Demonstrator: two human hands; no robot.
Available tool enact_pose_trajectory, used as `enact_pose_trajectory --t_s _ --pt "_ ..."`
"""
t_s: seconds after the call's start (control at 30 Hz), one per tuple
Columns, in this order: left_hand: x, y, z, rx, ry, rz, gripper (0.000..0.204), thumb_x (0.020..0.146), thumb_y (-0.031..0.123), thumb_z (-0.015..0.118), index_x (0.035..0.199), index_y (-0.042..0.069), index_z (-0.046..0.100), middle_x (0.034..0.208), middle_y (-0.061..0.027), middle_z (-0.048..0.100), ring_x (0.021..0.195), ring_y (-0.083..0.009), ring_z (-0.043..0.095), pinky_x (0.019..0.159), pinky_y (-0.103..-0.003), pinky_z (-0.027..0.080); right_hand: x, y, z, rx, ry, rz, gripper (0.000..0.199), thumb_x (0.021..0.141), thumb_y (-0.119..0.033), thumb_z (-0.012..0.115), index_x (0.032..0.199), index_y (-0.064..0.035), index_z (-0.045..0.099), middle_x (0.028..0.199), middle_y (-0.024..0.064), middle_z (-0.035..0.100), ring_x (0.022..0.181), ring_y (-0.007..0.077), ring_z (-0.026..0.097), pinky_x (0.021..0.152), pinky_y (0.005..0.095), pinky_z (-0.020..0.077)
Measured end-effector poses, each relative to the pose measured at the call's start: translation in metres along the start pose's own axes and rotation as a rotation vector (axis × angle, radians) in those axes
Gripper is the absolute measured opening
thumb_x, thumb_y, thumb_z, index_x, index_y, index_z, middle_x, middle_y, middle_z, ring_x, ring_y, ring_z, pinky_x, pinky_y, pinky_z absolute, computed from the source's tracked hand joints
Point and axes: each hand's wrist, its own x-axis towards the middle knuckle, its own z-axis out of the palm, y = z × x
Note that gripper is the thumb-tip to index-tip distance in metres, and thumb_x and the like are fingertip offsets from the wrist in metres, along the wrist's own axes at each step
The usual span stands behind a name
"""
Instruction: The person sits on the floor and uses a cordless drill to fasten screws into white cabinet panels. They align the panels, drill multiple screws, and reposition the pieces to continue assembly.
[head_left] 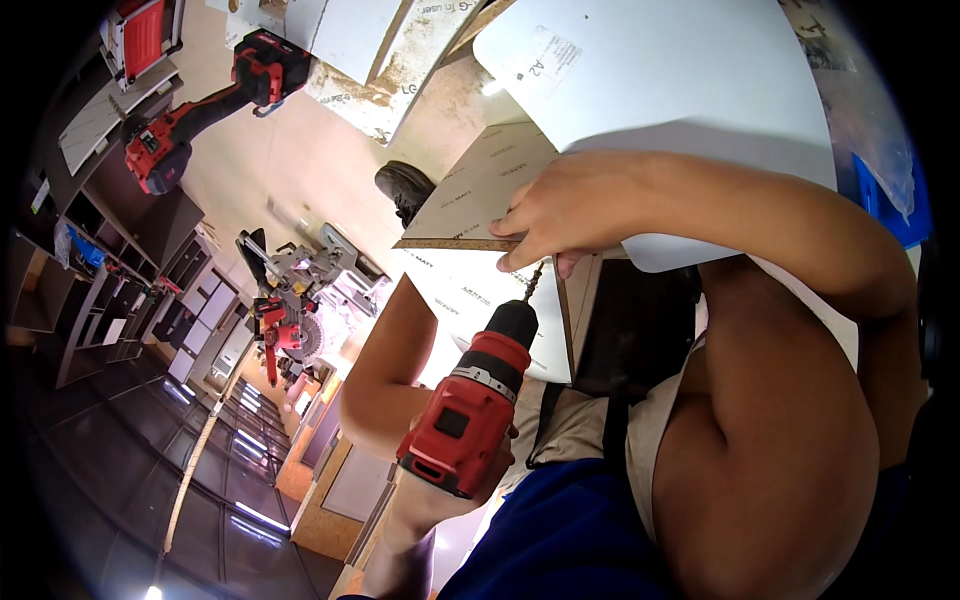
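Note:
My left hand (pixel 492 470) is wrapped around the grip of a red and black cordless drill (pixel 470 410). The drill's spiral bit (pixel 533 285) points up and away from me, its tip close to the meeting edges of two printed chipboard panels. One panel (pixel 490 175) lies angled on the far side; the white-faced lower panel (pixel 470 285) is partly hidden behind the drill. My right hand (pixel 560 210) reaches in from the right and grips the panels at their corner, fingers over the edge, thumb lower down. Whether the bit touches the wood cannot be made out.
A large white board (pixel 660 80) spreads across the upper right, near a blue container (pixel 890 200). A second cordless drill (pixel 160 150) lies at the upper left. A mitre saw (pixel 300 300) stands beyond the panels, with a dark shoe (pixel 405 188) nearby. Cabinets (pixel 110 250) line the left.

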Motion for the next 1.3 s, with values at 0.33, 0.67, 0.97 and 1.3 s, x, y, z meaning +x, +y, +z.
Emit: enact_pose_trajectory --t_s 0.33,0.67,0.97,1.3 --pt "0.004 -0.004 0.0 -0.032 0.027 0.105 0.018 0.092 -0.002 0.057 0.109 -0.002 0.065 0.08 -0.0042 0.068 0.066 -0.008 0.064 0.058 -0.024 0.05 0.003 -0.005 -0.007 -0.024 -0.036 0.006 0.051 0.083 -0.021 0.075 0.133 -0.021 0.065 0.143 0.0078 0.058 0.115 0.0264 0.063 0.086 0.039 0.0583" --pt "0.003 -0.001 -0.003 0.06 -0.031 0.088 0.018 0.093 0.001 0.059 0.11 -0.001 0.064 0.077 -0.0038 0.067 0.063 -0.0078 0.062 0.055 -0.024 0.048 0.003 -0.002 -0.003 -0.024 -0.016 -0.008 0.051 0.083 -0.019 0.075 0.133 -0.0233 0.066 0.143 0.0075 0.059 0.116 0.0249 0.063 0.086 0.0386 0.0584" --pt "-0.002 0.0 0.0 -0.141 -0.022 -0.139 0.021 0.087 0.0 0.063 0.108 0.001 0.066 0.081 -0.0044 0.068 0.064 -0.0115 0.064 0.057 -0.027 0.05 0.002 -0.002 -0.003 -0.034 0.01 -0.018 0.05 0.082 -0.022 0.077 0.131 -0.0218 0.065 0.142 0.0078 0.058 0.115 0.026 0.063 0.086 0.0395 0.0582" --pt "0.001 -0.004 -0.001 -0.085 -0.034 0.007 0.019 0.091 -0.001 0.059 0.109 -0.002 0.065 0.079 -0.0051 0.067 0.064 -0.0083 0.062 0.06 -0.023 0.05 0.0 -0.003 -0.006 -0.034 -0.019 0.003 0.049 0.083 -0.023 0.076 0.131 -0.0212 0.065 0.143 0.0073 0.058 0.118 0.0251 0.062 0.085 0.0394 0.0588"
